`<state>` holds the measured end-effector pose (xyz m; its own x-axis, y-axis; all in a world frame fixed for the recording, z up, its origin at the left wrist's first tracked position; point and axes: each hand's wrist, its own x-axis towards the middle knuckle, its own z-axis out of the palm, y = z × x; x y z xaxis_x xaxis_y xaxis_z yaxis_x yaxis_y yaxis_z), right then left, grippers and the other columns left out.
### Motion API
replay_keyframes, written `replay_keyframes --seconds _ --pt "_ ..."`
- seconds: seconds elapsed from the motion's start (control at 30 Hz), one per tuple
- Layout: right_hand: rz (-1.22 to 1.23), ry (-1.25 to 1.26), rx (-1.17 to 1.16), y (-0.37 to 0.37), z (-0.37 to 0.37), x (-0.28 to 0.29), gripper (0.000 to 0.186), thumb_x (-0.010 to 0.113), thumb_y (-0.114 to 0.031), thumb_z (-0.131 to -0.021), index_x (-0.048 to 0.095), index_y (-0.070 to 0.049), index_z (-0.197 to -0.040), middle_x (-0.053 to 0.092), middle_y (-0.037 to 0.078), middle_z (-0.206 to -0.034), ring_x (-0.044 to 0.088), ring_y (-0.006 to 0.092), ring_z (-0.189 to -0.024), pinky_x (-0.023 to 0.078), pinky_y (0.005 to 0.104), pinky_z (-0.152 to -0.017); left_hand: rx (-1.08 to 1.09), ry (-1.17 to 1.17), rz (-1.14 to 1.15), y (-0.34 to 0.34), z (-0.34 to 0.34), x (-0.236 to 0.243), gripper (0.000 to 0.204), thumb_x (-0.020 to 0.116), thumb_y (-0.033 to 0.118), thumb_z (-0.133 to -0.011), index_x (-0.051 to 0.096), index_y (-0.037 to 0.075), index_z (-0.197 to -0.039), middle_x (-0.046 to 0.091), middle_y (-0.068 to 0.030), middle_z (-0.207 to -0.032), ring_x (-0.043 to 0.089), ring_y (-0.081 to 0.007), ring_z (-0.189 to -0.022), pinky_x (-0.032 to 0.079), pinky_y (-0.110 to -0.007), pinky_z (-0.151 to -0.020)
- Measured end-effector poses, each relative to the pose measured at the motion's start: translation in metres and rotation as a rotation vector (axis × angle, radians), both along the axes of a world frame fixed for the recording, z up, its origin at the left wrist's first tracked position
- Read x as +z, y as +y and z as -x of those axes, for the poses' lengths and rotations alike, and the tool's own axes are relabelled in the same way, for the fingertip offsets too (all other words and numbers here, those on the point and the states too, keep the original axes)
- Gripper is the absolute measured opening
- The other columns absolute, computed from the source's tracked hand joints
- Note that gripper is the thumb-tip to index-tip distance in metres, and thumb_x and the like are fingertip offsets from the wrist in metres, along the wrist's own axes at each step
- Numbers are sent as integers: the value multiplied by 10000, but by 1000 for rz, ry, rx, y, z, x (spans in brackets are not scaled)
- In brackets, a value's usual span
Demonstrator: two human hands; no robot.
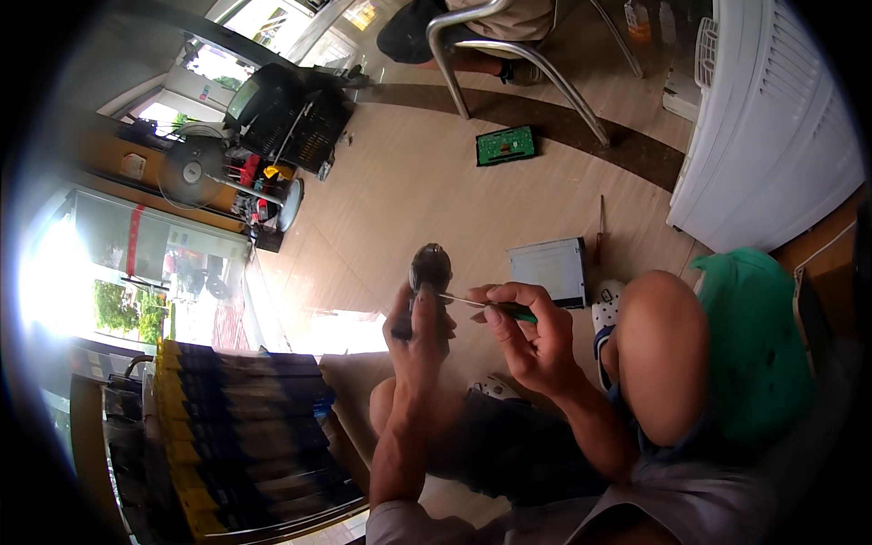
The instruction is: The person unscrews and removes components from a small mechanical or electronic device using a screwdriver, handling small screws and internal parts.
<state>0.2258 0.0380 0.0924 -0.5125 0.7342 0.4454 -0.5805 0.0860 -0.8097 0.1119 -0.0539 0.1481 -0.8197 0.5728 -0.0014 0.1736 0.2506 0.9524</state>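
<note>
My left hand (418, 341) is wrapped round a dark device with a rounded, shiny top (431, 265), held upright above the floor; its exact kind I cannot make out. In my right hand (536, 341) is a screwdriver (520, 312) with a green handle, pinched between thumb and fingers. The thin metal shaft points left and reaches the side of the device near my left thumb. Whether the tip sits in a screw is too small to tell. My fingers hide the device's lower part.
On the tiled floor lie a flat silver case (548, 271), a second screwdriver (600, 232) and a green circuit board (506, 145). A person sits on a metal chair (536, 59) ahead. A fan (193, 173) and stacked boxes (245, 436) stand left; a white appliance (772, 118) and green bag (754, 336) are right.
</note>
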Motion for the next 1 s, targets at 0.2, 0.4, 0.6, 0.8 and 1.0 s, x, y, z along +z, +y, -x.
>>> replay_keyframes --seconds 0.2,0.4,0.6,0.8,1.0 --pt "78 -36 -44 3 0 -2 176 572 12 -968 559 37 -1142 699 175 -1093 715 239 -957 596 310 -766 3 2 -30 3 -5 5 425 529 338 -1014 593 -24 -1228 602 -56 -738 565 -116 -602 457 -265 -551" --pt "22 89 52 3 -5 11 221 510 3 -1003 469 35 -1218 619 242 -1235 643 271 -1130 599 375 -872 -51 -51 -145 -1 -1 5 379 555 244 -1018 579 -21 -1288 623 -24 -800 582 -81 -620 448 -220 -525" --pt "-12 -65 15 -2 -6 -1 198 559 -8 -985 498 29 -1170 681 218 -1096 704 250 -974 611 365 -823 -56 -27 -153 -4 2 -2 385 588 252 -994 581 -20 -1267 631 -25 -786 578 -78 -634 449 -227 -543" --pt "132 32 -54 0 -6 7 152 585 11 -959 532 30 -1101 713 181 -1006 724 220 -891 613 329 -755 -94 -1 -93 -5 -3 4 429 632 265 -956 575 4 -1291 647 -28 -838 583 -83 -654 458 -223 -574" --pt "140 23 -7 -2 -4 5 137 547 -43 -989 521 23 -1106 701 179 -997 717 224 -870 607 343 -765 -105 29 -70 -11 -3 5 496 600 263 -975 514 -57 -1345 690 -157 -1029 611 -124 -705 495 -265 -629"
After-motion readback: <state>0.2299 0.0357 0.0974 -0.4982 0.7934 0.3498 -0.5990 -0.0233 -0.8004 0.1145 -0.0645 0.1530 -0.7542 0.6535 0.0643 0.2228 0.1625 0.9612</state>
